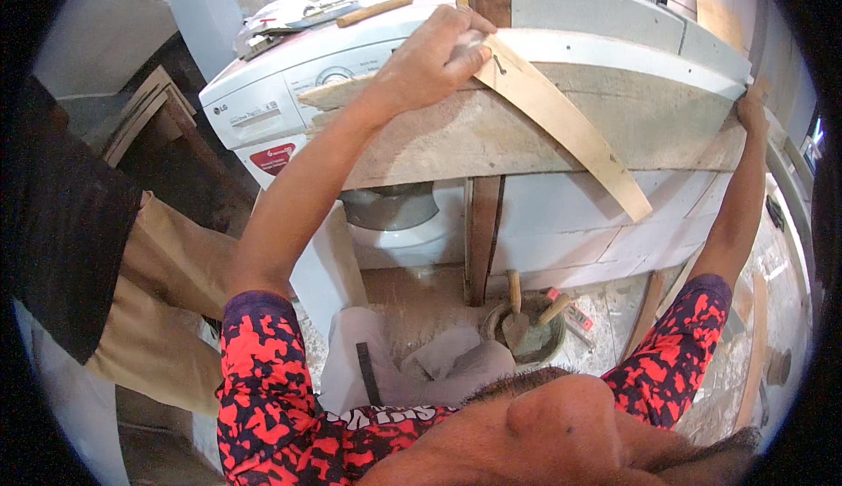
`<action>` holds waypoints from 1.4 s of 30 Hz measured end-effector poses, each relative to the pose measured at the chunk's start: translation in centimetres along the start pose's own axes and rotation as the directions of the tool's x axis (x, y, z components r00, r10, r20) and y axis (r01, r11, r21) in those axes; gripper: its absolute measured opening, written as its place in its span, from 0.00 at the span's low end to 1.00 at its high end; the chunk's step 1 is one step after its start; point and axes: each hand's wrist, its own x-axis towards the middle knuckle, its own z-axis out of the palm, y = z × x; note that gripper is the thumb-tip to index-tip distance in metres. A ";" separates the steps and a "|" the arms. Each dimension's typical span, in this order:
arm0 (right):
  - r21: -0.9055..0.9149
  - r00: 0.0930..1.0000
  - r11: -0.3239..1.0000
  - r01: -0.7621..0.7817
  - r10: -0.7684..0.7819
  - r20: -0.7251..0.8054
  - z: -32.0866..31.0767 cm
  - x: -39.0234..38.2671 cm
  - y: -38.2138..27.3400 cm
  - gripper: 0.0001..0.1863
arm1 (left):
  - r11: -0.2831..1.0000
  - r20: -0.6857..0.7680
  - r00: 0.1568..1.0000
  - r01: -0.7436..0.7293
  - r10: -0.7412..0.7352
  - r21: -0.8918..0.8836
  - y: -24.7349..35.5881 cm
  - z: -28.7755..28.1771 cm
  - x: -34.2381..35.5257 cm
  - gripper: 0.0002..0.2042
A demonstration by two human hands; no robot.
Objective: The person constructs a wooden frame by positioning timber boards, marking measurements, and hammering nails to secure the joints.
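My left hand (438, 60) is closed at the upper end of a pale wooden strip (570, 126), beside a nail or screw in it. The strip slants down to the right across a wide, weathered board (399, 148), which lies horizontally below a white ledge (605, 46). At the far right my right hand (751, 107) grips that board's end, its fingers partly hidden. Behind the board's left part is a white front-loading washing machine (241, 91), its round door (386, 210) partly showing underneath.
A co-worker in tan trousers (167, 293) stands at left, near stacked planks (140, 122). A bucket (553, 346) with a trowel (517, 319) and loose strips (759, 337) lie on the floor. An upright timber (481, 236) stands under the board. Tools (373, 10) lie atop the machine.
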 end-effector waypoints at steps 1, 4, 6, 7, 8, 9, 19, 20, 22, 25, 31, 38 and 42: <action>-0.028 1.000 0.999 0.023 -0.023 0.018 -0.8 0.1 -0.6 0.23 | 1.000 -0.005 1.000 0.003 -0.003 -0.002 0.1 -0.2 -0.3 0.15; -0.109 0.998 0.992 0.064 -0.063 0.015 -1.5 0.5 -0.6 0.23 | 1.000 -0.007 1.000 0.004 -0.004 0.004 0.1 -0.3 0.0 0.15; -0.173 0.995 0.983 0.067 -0.079 -0.062 -1.4 0.3 -0.2 0.23 | 0.997 0.004 0.998 0.070 -0.070 -0.027 0.7 -0.4 -0.2 0.15; -0.237 0.975 0.965 0.112 -0.153 -0.164 -1.5 0.3 0.1 0.23 | 0.997 0.000 0.998 0.059 -0.059 -0.054 0.7 -0.3 -0.2 0.16; -0.306 0.937 0.941 0.148 -0.232 -0.261 -2.1 0.2 0.5 0.23 | 0.996 -0.008 0.999 0.044 -0.045 -0.081 0.7 -0.3 -0.1 0.17; -0.380 0.883 0.908 0.173 -0.315 -0.349 -3.0 0.3 0.8 0.23 | 0.993 -0.019 0.999 0.027 -0.029 -0.112 0.8 -0.3 0.0 0.18; 0.295 0.602 0.531 0.795 -0.626 -0.495 -7.0 -32.7 -29.0 0.42 | 0.998 -0.117 0.992 0.038 -0.045 -0.056 -0.6 -0.9 -0.4 0.23; 0.244 0.590 0.553 0.797 -0.626 -0.509 -6.4 -32.5 -29.1 0.42 | 0.996 -0.110 0.992 0.045 -0.054 -0.076 -0.6 -0.8 -0.2 0.23; 0.161 0.571 0.589 0.792 -0.620 -0.539 -5.1 -32.0 -29.7 0.40 | 0.992 -0.083 0.994 0.069 -0.078 -0.101 -0.7 -1.0 -0.3 0.22; 0.170 0.575 0.582 0.795 -0.635 -0.516 -5.2 -32.2 -29.3 0.37 | 0.982 0.018 0.987 0.158 -0.157 -0.099 -0.2 -1.2 -0.8 0.21; 0.197 0.583 0.571 0.797 -0.641 -0.500 -6.7 -32.0 -29.6 0.37 | 0.967 0.000 0.985 0.167 -0.170 -0.194 -0.6 -2.0 -0.9 0.16; 0.068 0.522 0.570 0.819 -0.689 -0.503 -9.6 -29.1 -29.1 0.34 | 0.980 -0.030 0.988 0.147 -0.152 -0.132 -0.5 -2.5 -1.2 0.15; 0.012 0.464 0.515 0.857 -0.763 -0.450 -12.1 -25.9 -29.6 0.33 | 0.983 -0.057 0.988 0.133 -0.141 -0.125 -0.6 -2.5 -1.6 0.14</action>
